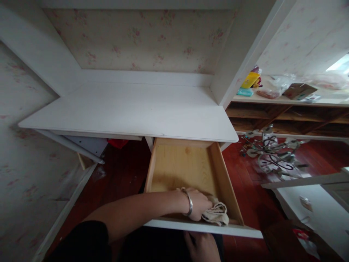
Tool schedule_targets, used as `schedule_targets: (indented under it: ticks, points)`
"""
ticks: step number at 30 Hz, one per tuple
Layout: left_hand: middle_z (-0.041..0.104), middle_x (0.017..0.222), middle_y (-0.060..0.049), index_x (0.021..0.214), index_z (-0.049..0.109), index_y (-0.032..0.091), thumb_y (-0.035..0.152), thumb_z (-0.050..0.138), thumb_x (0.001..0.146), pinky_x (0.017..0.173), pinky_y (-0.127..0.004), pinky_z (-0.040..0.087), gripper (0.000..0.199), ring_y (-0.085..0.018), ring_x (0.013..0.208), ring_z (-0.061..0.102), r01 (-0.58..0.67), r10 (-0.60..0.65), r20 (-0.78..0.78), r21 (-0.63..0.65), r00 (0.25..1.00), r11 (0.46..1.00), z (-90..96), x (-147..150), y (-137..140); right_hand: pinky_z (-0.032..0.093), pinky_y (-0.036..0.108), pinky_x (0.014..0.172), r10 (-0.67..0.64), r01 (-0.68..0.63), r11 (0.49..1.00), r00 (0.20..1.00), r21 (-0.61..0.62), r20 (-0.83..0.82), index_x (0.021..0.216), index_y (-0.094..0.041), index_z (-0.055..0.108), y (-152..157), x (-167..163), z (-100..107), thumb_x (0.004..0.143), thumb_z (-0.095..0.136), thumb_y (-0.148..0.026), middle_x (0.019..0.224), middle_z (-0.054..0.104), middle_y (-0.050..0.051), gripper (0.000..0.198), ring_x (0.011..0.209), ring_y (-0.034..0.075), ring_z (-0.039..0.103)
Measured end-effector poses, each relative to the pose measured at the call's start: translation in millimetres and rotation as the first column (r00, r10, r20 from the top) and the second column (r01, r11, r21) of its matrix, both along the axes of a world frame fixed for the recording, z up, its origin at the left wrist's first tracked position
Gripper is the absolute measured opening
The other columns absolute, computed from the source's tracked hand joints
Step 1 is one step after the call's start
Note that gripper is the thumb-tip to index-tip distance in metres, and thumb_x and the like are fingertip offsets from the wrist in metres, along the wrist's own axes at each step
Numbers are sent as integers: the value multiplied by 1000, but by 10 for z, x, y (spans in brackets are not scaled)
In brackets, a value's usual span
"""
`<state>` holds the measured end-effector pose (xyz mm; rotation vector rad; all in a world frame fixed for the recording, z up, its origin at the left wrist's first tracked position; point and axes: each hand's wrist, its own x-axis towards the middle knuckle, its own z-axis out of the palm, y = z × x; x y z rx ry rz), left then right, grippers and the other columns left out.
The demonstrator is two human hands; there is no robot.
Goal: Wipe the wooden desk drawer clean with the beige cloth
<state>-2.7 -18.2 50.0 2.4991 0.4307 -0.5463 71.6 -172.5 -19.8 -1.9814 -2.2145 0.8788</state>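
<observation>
The pale wooden drawer [180,163] is pulled out from under the white desk [141,109]. Inside it, my left hand [197,205], with a silver bangle at the wrist, reaches across to the front right corner. Its fingers are closed on a crumpled beige cloth [216,213], pressed against the drawer's bottom near the front panel. Below the white drawer front [229,230], my right hand [204,247] is close against the panel's outer side. Its fingertips are hidden, so I cannot see whether it grips anything.
On the red wooden floor [231,163] to the right lies a metal chandelier [275,153]. Behind it is a low shelf [253,112] with bags and a cardboard box [300,91] on top. White furniture [313,207] stands at the lower right. A papered wall [24,182] bounds the left.
</observation>
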Motion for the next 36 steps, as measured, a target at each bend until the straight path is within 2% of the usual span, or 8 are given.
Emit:
schedule_targets:
  ticks: [5, 9, 12, 19, 25, 29, 33, 36]
  points:
    - [70, 90, -7, 90, 62, 23, 23, 61, 65, 57, -32, 44, 25, -25, 81, 65, 29, -24, -63, 82, 998, 996, 44, -503, 9, 48, 29, 81, 25, -26, 999, 1000, 23, 19, 98, -27, 74, -34, 24, -99, 93, 40, -27, 105, 72, 7, 35, 96, 24, 67]
    - [69, 80, -5, 77, 63, 21, 19, 66, 63, 66, -32, 42, 15, -23, 85, 63, 113, -98, -80, 207, 992, 972, 85, -896, 25, 49, 28, 77, 50, -50, 999, 999, 8, 7, 95, -27, 75, -80, 44, -221, 94, 38, -27, 98, 73, 6, 37, 92, 25, 69]
    - [69, 71, -5, 68, 64, 20, 17, 68, 64, 70, -34, 40, 6, -20, 76, 63, 154, -128, -103, 301, 986, 941, 90, -1141, 43, 49, 27, 75, 39, -39, 999, 999, 18, 12, 91, -27, 75, -103, 39, -269, 94, 36, -28, 94, 74, 5, 39, 89, 24, 69]
    - [67, 60, -7, 53, 62, 18, 8, 68, 61, 73, -38, 36, 14, -20, 66, 62, 61, -17, -99, 468, 995, 881, -68, -1490, 417, 48, 25, 67, -2, 2, 999, 1000, 54, 4, 87, -29, 75, -112, 5, -252, 94, 35, -29, 87, 75, 3, 41, 84, 24, 70]
    - [70, 78, -12, 67, 68, 17, 12, 63, 68, 82, -45, 35, 7, -25, 81, 64, -104, 187, -109, 525, 976, 845, -24, -1398, 1057, 44, 24, 61, -14, 14, 997, 1000, 74, -11, 81, -27, 74, -117, 1, -260, 95, 32, -31, 81, 74, 4, 44, 78, 22, 71]
    - [69, 98, -14, 91, 68, 18, 23, 58, 76, 84, -50, 37, 18, -31, 97, 61, -167, 260, -95, 546, 961, 821, 2, -1319, 1358, 44, 23, 60, -31, 32, 995, 999, 91, -17, 81, -27, 74, -128, -6, -256, 95, 34, -31, 79, 74, 5, 42, 76, 22, 71]
    - [64, 110, -15, 111, 61, 20, 25, 57, 77, 83, -47, 42, 35, -32, 101, 60, -254, 316, -26, 537, 948, 804, 23, -1289, 1364, 45, 23, 61, -52, 54, 993, 998, 104, -21, 83, -28, 74, -139, -12, -268, 94, 37, -30, 81, 74, 4, 39, 77, 22, 71]
    - [63, 112, -13, 121, 53, 23, 20, 52, 78, 81, -42, 46, 43, -29, 97, 62, -405, 414, 92, 478, 906, 780, 63, -1304, 1189, 46, 22, 62, -58, 61, 992, 998, 112, -34, 81, -29, 74, -146, -10, -306, 93, 39, -28, 81, 75, 3, 37, 76, 22, 71]
